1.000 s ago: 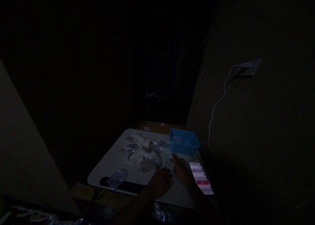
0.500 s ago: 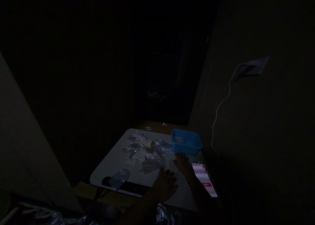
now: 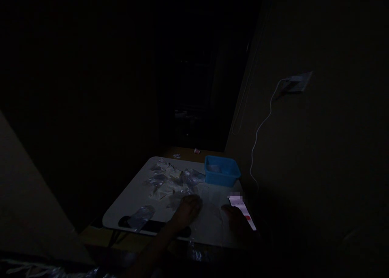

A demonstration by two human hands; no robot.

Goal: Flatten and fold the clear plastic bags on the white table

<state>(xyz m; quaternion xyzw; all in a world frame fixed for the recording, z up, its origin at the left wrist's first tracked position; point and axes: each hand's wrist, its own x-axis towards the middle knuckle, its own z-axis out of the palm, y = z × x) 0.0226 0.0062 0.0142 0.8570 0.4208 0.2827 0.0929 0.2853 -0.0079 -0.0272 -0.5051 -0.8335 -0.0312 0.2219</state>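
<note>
The scene is very dark. My left hand [image 3: 187, 209] is over the middle of a white folding table [image 3: 127, 203], its fingers curled down beside a heap of clear plastic bags [image 3: 170, 182]. To its right, my right hand [image 3: 234, 217] is near the table's right side, in front of the lit phone. A faint clear bag [image 3: 212, 209] lies flat between the two hands. Whether either hand grips its edge is too dim to tell. Another clear bag [image 3: 141, 217] rests at the front left, partly over a dark slot.
A blue basket [image 3: 221, 178] with something pale inside stands at the table's back right. The lit phone [image 3: 241, 209] is at the right edge. A white cable [image 3: 257, 138] hangs from a wall socket [image 3: 298, 82]. Small items [image 3: 197, 151] lie beyond the table.
My left hand has moved up and left towards the bags, its spread fingers now curled. My right hand has come down from near the basket and now overlaps the phone. The whole view has shifted slightly.
</note>
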